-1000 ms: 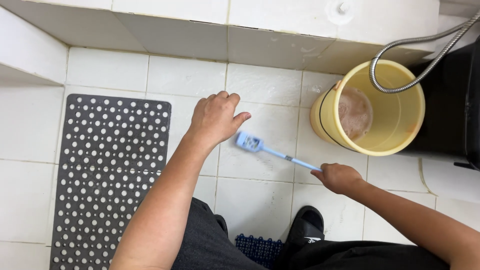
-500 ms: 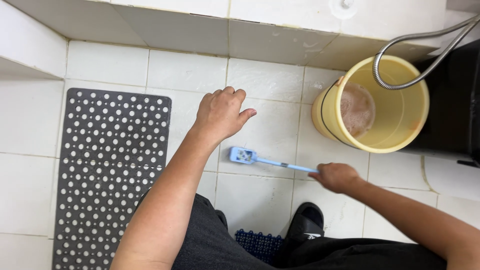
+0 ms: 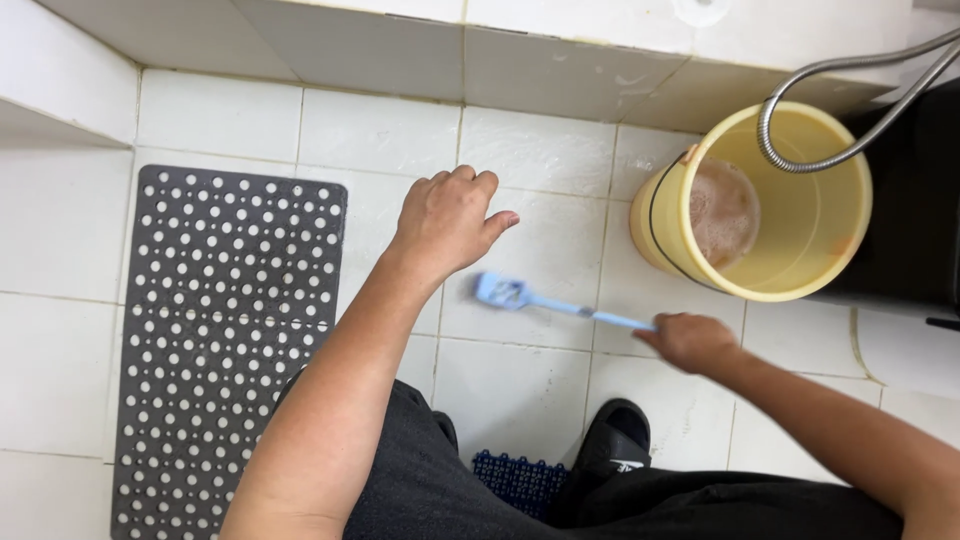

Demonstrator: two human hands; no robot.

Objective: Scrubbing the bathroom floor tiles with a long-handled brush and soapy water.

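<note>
The light blue brush (image 3: 505, 292) lay low against the white tiled floor (image 3: 530, 160), its head resting on a tile just below the left hand and its thin handle running rightward into the right hand (image 3: 690, 340), which was closed around the handle's end. Compared with half a second before, the brush head had slid slightly further down and left across the tile, and the handle sat flatter, less angled than a second ago, when the head pointed up toward the wall. The left hand (image 3: 445, 220) hovered above the floor with fingers loosely curled and thumb stretched to the right, holding nothing; it had kept nearly the same place over the tiles. To the right of the brush stood the yellow bucket (image 3: 830, 250), with cloudy water inside and a metal shower hose (image 3: 850, 150) arching across its rim. On the left lay a dark perforated mat (image 3: 220, 330), well apart from the brush. Near the bottom edge, a black slipper (image 3: 615, 440) and a small blue grid mat (image 3: 520, 480) showed beside the person's dark trousers.
</note>
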